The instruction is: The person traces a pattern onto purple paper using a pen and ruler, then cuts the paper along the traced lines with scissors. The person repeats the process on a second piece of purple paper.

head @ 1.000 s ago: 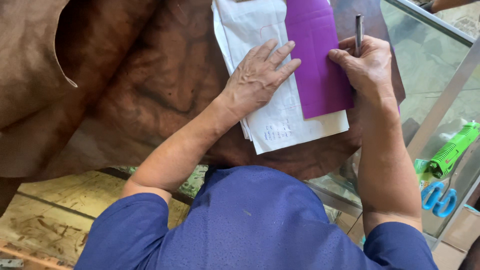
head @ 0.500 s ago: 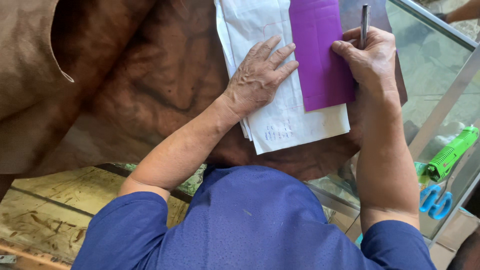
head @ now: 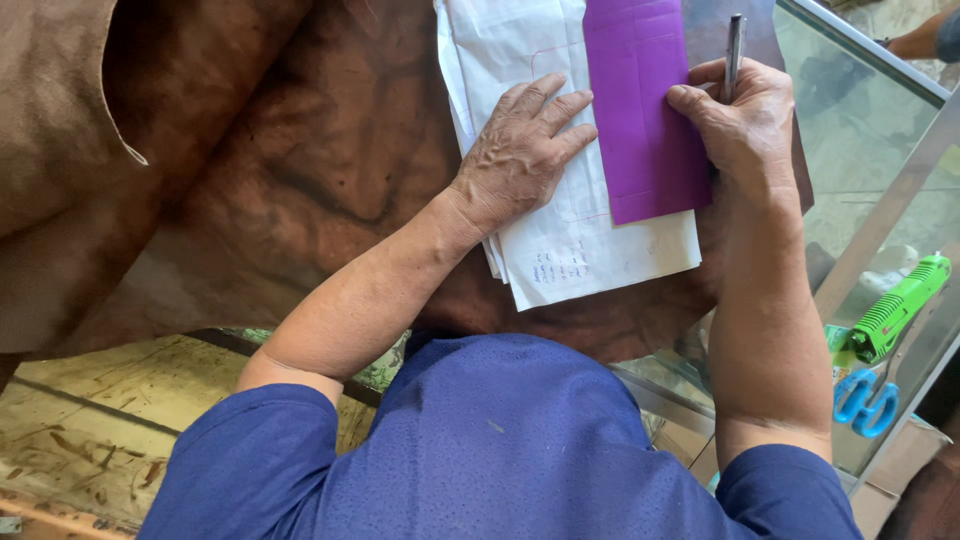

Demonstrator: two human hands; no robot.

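Note:
My left hand (head: 522, 152) lies flat, fingers spread, on a stack of white paper sheets (head: 580, 255) spread over a large brown leather hide (head: 300, 170). On top of the white sheets lies a purple paper strip (head: 645, 110). My right hand (head: 735, 120) grips a silver pen (head: 735, 40), held upright at the right edge of the purple strip. The pen's tip is hidden behind my fingers.
A glass tabletop with a metal frame (head: 880, 230) runs along the right side. Under the glass lie a green tool (head: 895, 310) and blue-handled scissors (head: 865, 400). Another person's arm (head: 925, 35) shows at the top right. Worn wooden flooring (head: 90, 430) is at the lower left.
My right hand with the pen has slid a little upward along the right edge of the purple strip. My left hand stays pressed on the white sheets.

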